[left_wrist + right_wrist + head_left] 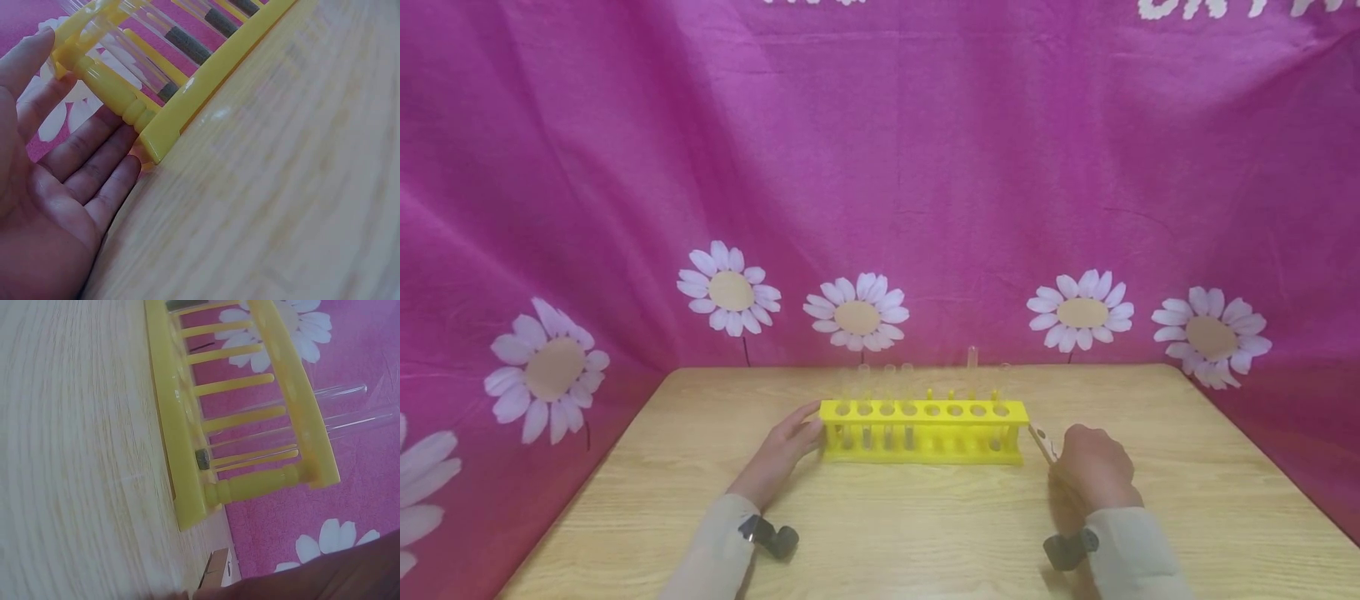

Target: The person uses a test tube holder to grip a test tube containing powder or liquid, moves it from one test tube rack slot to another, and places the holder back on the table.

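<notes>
A yellow test tube rack [922,412] stands on the table. Several glass test tubes [187,44] with dark grey contents fill its left part. Near the right end sits another test tube [359,419] with a small dark plug of material at its bottom. My left hand [782,454] holds the rack's left end, thumb at the top plate, fingers along the end post [109,84]. To the right of the rack, my right hand [1093,467] grips a wooden test tube clamp [1042,443], its tip pointing toward the rack's right end. The clamp's rear part is hidden in the hand.
An empty glass tube [972,358] rises behind the rack's right half, near the yellow pegs [951,395]. The wooden table [880,533] extends around the rack. A magenta cloth [925,167] with white daisies hangs behind and to the sides.
</notes>
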